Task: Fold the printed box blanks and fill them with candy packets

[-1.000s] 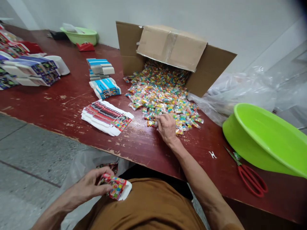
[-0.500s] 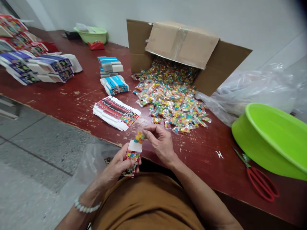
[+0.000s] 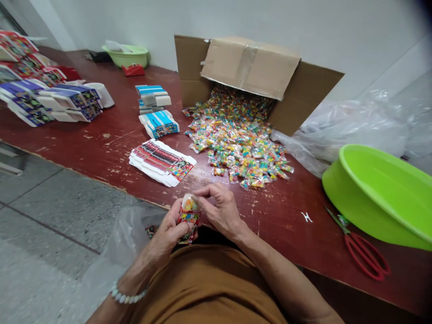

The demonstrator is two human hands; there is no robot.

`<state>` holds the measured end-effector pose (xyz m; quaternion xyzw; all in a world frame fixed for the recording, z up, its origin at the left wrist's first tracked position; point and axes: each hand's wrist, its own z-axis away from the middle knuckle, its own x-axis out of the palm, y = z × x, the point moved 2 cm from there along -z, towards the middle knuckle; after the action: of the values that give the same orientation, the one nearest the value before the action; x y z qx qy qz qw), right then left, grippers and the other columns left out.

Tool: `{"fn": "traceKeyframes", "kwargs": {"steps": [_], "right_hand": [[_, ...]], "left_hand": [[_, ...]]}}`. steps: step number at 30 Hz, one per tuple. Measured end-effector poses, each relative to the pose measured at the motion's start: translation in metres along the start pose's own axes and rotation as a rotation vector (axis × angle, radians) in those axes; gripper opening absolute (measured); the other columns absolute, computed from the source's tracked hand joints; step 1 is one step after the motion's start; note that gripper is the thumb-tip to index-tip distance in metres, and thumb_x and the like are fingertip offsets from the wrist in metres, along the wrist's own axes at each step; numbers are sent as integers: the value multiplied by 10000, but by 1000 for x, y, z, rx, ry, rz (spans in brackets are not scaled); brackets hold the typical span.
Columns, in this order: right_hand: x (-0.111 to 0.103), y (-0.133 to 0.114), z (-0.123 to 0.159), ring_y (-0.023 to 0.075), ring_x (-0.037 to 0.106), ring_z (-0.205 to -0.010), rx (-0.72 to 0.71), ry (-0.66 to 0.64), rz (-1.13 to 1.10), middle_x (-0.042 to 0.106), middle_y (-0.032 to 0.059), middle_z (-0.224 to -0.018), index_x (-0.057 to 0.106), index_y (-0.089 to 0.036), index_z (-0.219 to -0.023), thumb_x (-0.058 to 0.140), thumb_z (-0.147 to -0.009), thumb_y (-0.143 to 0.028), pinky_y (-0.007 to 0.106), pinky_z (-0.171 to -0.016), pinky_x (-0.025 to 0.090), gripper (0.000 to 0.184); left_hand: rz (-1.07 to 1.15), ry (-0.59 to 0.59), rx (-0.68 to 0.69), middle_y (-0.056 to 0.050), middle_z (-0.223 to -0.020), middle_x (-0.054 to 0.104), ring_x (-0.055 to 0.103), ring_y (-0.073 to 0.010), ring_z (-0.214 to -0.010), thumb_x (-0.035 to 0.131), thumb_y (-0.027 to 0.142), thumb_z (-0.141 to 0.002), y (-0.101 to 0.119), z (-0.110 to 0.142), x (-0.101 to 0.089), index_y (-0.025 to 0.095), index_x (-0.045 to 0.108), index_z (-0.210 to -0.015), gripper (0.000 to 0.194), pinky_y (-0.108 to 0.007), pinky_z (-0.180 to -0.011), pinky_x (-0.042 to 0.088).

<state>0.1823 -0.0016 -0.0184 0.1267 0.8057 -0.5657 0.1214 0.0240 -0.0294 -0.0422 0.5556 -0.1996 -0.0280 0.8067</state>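
My left hand [image 3: 171, 228] is wrapped round a small red printed candy box [image 3: 189, 219], held upright just in front of my body at the table edge. Its top is open, with a white flap standing up at the back. A clear packet of colourful candy [image 3: 189, 204] sits in the mouth of the box, mostly inside. At the box's top right, my right hand [image 3: 221, 209] is closed, thumb and forefinger at the packet and flap; the fingertips are partly blurred. Beyond my hands lie a stack of flat red cartons [image 3: 162, 162] and a heap of candy packets [image 3: 236, 153].
A cardboard box [image 3: 249, 67] lies on its side behind the heap. Blue cartons [image 3: 158, 123] and purple cartons [image 3: 70, 99] stand leftward. Right are a green basin [image 3: 371, 193], red-handled scissors [image 3: 366, 256] and clear plastic sheeting [image 3: 361, 121]. A plastic bag [image 3: 124, 238] hangs below the table edge.
The candy packet has gone down from above the box into its mouth. My right hand has moved slightly left and down, closer to the box top.
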Motion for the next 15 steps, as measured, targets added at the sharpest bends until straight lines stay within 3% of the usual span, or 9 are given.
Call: {"fn": "traceKeyframes", "kwargs": {"steps": [4, 8, 11, 15], "right_hand": [[-3, 3, 6, 206, 619, -1006, -25, -60, 22, 686, 41, -981, 745, -243, -845, 710, -884, -218, 385, -955, 457, 57], [-7, 7, 7, 176, 600, -906, 86, -27, -149, 649, 36, -963, 729, -223, -911, 715, -863, -272, 331, -867, 492, 70], [-5, 12, 6, 140, 576, -778, 314, -39, -375, 648, 18, -937, 695, -219, -1029, 752, -824, -345, 287, -739, 504, 247], [8, 21, 11, 91, 545, -635, 637, -250, -746, 642, -12, -883, 664, -216, -1057, 907, -641, -398, 209, -546, 454, 515]], "left_hand": [[84, 63, 3, 5, -785, 699, 620, -150, -575, 757, 305, -742, -1, -2, 1, 221, 587, -1191, 487, -238, -530, 477], [181, 124, -3, -25, -774, 730, 661, -184, -585, 740, 509, -801, 2, -2, 3, 209, 626, -1155, 477, -254, -505, 504], [240, 144, -62, -26, -718, 728, 672, -202, -569, 725, 640, -778, 3, -2, 4, 193, 665, -1039, 521, -289, -513, 544], [176, 153, -69, -31, -656, 734, 645, -179, -516, 781, 604, -727, -2, -3, 3, 173, 690, -967, 501, -264, -482, 536]]}}
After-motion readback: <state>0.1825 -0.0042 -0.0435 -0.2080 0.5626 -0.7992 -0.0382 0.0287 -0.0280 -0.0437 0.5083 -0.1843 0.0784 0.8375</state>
